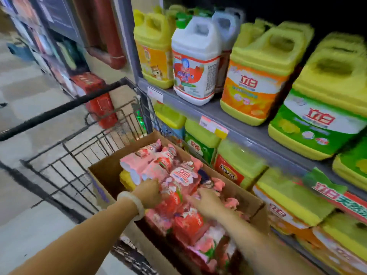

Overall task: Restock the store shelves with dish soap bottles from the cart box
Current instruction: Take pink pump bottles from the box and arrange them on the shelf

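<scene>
- Head view, step in hand: the pick-up stage. Both hands were down in the cardboard box (105,175) in the lower centre of the frame; the box sat in the wire cart (79,155).
- Head view, task item: pink dish soap packs (178,175) filled the box, lying flat and overlapping. None had reached the shelf (248,133) at the right of the frame.
- Head view, left hand (151,193): forearm entered from the lower left, a pale bangle (133,203) at the wrist. The grip lay against the side of one pack; the fingertips were hidden behind it, so grip closure could not be confirmed.
- Head view, right hand (208,203): forearm entered from the lower right, palm down on the packs. Fingers appeared curled over a pack edge; blur prevented confirmation.
- Shelf stock: yellow jugs (258,76) and a white jug (194,60) stood on the upper right shelf.
- Next move, as judged: secure one pack, lift it clear of the box wall, carry it right to an open shelf slot.
</scene>
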Motion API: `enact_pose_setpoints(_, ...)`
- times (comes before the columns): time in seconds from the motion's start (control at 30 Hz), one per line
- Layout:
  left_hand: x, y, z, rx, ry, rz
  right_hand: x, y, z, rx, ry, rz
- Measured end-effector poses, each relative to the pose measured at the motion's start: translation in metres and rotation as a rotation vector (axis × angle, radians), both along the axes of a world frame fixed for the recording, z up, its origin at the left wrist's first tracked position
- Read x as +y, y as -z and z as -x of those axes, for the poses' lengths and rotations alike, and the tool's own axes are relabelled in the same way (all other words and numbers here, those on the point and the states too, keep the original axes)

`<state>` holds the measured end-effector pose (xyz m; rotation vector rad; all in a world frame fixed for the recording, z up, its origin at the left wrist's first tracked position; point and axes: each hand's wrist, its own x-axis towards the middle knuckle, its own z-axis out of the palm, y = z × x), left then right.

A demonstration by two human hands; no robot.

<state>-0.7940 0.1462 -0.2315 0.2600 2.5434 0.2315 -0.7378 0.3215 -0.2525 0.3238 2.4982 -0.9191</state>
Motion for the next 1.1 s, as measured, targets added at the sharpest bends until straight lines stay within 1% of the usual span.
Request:
enact_pose_setpoints(0.1,-0.014,0.025,0.029,-0.117,-0.005,-0.076,-0.028,0.014,0.024,-0.037,0.117,0.043)
enact_pose_setpoints(0.17,-0.021,0.039,0.04,-0.201,-0.007,-0.128,-0.045,0.022,0.034,-0.005,0.201,0.045)
enact_pose_setpoints(0.23,-0.024,0.048,0.046,-0.3,-0.035,-0.259,-0.056,0.031,0.04,0.013,0.298,0.12)
enact_pose_setpoints(0.3,-0.026,0.06,0.053,-0.392,-0.061,-0.357,-0.06,0.037,0.046,-0.035,0.361,0.16)
enact_pose_setpoints(0.37,-0.027,0.086,0.062,-0.477,-0.157,-0.455,-0.06,0.038,0.05,-0.099,0.46,0.216)
enact_pose_setpoints(0.43,-0.027,0.102,0.068,-0.591,-0.265,-0.543,-0.06,0.034,0.052,-0.131,0.579,0.319)
enact_pose_setpoints(0.5,-0.025,0.094,0.07,-0.697,-0.31,-0.601,-0.061,0.028,0.049,-0.134,0.705,0.427)
enact_pose_setpoints(0.57,-0.026,0.088,0.067,-0.793,-0.346,-0.652,-0.062,0.022,0.044,-0.116,0.731,0.47)
enact_pose_setpoints(0.67,-0.031,0.088,0.061,-0.773,-0.329,-0.692,-0.067,0.022,0.035,-0.067,0.751,0.482)
enact_pose_setpoints(0.8,-0.031,0.065,0.049,-0.694,-0.298,-0.798,-0.07,0.015,0.019,0.058,0.885,0.611)
enact_pose_setpoints(0.93,-0.021,0.026,0.035,-0.606,-0.193,-0.903,-0.058,-0.009,-0.004,0.174,0.941,0.768)
enact_pose_setpoints(1.0,-0.012,0.006,0.022,-0.571,-0.124,-0.943,-0.048,-0.026,-0.021,0.252,0.952,0.769)
enact_pose_setpoints(1.1,0.009,-0.03,-0.003,-0.461,0.01,-0.951,-0.032,-0.059,-0.062,0.408,0.969,0.798)
